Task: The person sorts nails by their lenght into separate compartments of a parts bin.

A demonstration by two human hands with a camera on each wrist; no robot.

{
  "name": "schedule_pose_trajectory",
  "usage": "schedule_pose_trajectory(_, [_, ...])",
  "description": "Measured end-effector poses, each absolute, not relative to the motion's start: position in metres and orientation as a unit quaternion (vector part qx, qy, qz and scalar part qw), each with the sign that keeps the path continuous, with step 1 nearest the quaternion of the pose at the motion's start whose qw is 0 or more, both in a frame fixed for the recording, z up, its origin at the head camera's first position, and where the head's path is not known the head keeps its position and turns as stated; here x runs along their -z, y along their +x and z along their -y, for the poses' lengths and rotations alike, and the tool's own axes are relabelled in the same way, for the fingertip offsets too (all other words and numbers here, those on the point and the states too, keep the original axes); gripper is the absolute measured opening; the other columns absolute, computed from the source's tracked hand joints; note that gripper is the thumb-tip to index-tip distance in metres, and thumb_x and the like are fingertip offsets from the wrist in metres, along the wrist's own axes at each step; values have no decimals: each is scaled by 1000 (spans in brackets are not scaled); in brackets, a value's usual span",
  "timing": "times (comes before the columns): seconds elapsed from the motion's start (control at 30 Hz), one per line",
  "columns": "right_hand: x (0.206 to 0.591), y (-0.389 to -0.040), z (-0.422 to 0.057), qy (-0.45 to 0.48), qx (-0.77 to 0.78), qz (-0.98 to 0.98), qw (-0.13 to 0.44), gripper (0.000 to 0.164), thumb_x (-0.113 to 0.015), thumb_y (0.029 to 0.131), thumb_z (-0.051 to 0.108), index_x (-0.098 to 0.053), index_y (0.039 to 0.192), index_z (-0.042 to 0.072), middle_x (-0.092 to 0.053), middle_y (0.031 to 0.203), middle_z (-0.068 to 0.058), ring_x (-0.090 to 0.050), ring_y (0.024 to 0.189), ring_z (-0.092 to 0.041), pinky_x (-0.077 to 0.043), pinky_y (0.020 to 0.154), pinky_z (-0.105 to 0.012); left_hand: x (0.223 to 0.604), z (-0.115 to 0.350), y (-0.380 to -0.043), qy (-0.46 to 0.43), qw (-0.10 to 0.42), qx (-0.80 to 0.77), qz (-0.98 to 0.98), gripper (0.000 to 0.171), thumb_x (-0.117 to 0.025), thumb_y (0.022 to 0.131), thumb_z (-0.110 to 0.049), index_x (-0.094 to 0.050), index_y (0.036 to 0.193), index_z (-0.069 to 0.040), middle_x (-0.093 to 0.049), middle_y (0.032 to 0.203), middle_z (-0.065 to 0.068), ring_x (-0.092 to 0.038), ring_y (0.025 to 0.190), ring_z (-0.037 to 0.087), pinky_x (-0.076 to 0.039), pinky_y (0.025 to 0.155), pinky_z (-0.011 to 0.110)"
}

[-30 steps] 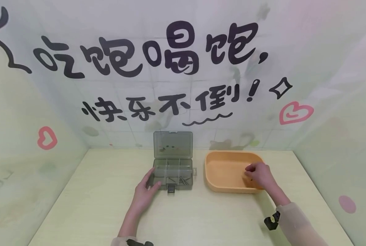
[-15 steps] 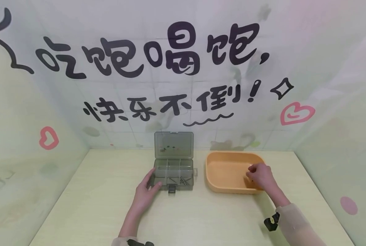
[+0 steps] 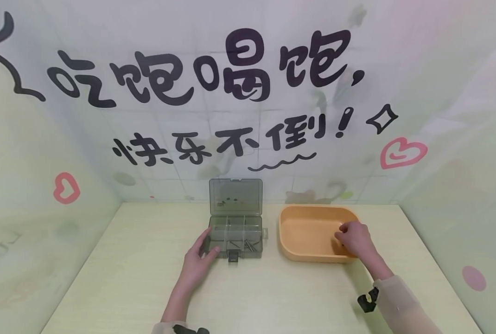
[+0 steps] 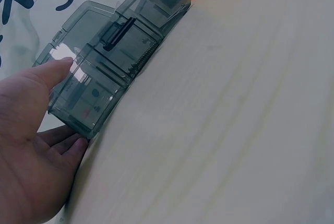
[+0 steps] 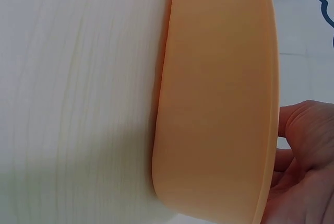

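Note:
A smoky see-through compartment box (image 3: pixel 235 236) stands by the back wall with its lid (image 3: pixel 235 197) raised. Several screws (image 3: pixel 249 246) lie in its front middle and front right compartments. My left hand (image 3: pixel 195 264) holds the box's left end, the thumb (image 4: pixel 57 72) at the front edge and the fingers at the side. To the right is an orange tray (image 3: pixel 306 232). My right hand (image 3: pixel 356 239) reaches over its right side, fingertips bent together inside. Whether they pinch something cannot be seen; in the right wrist view the tray wall (image 5: pixel 216 98) hides the fingertips.
A pale wood-grain table (image 3: pixel 273 297) carries both containers. Printed wall panels (image 3: pixel 239 116) close in the back and both sides. A small latch (image 3: pixel 233 256) juts from the box's front. Black wrist mounts (image 3: pixel 368 300) sit on the sleeves.
My right hand has shifted slightly to the right inside the tray. The left hand stays on the box, and the box and tray stand where they were.

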State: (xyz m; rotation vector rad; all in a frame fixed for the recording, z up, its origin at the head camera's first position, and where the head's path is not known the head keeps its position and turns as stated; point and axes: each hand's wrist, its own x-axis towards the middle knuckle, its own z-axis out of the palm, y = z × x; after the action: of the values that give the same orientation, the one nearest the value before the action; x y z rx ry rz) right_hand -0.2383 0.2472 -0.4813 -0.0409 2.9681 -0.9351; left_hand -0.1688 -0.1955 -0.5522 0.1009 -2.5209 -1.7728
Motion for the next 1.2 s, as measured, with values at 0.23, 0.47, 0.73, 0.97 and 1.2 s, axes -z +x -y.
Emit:
schedule_pose_trajectory(0.23, [477, -234, -246, 13, 269, -963, 16, 24, -60, 90, 12, -59, 72, -4, -59, 66, -10, -51, 63, -25, -45, 53, -34, 552, 196, -169, 31, 31, 575, 817, 69, -68, 101, -29, -35, 160, -18, -27, 165, 21, -28, 149, 42, -29, 123, 48])
schedule_pose_trajectory(0.47, [479, -233, -244, 24, 261, -965, 15, 29, -57, 94, 17, -50, 69, 3, -53, 66, -9, -47, 62, -25, -37, 51, -31, 554, 197, -169, 37, 31, 572, 819, 69, -68, 101, -30, -35, 160, -20, -29, 164, 20, -30, 149, 41, -30, 122, 47])
schedule_pose_trajectory(0.73, [478, -236, -243, 18, 282, -959, 28, 36, -59, 96, 22, -58, 86, -13, -61, 82, -25, -57, 76, -38, -54, 65, -46, 554, 196, -168, 28, 33, 575, 817, 68, -68, 101, -30, -36, 160, -18, -28, 164, 22, -29, 149, 43, -30, 122, 49])
schedule_pose_trajectory(0.97, [477, -239, -242, -5, 304, -951, 56, 52, -60, 98, 19, -54, 122, -27, -61, 119, -42, -60, 110, -54, -53, 97, -61, 552, 196, -168, 29, 34, 576, 816, 67, -68, 101, -31, -36, 159, -20, -28, 164, 21, -29, 149, 41, -29, 122, 48])
schedule_pose_trajectory(1.2, [484, -242, -241, -91, 317, -943, 42, 44, -63, 95, 5, -53, 123, -27, -60, 121, -42, -61, 114, -53, -53, 98, -62, 554, 196, -169, 25, 35, 573, 819, 69, -68, 101, -31, -36, 160, -18, -28, 164, 22, -29, 148, 43, -30, 122, 49])
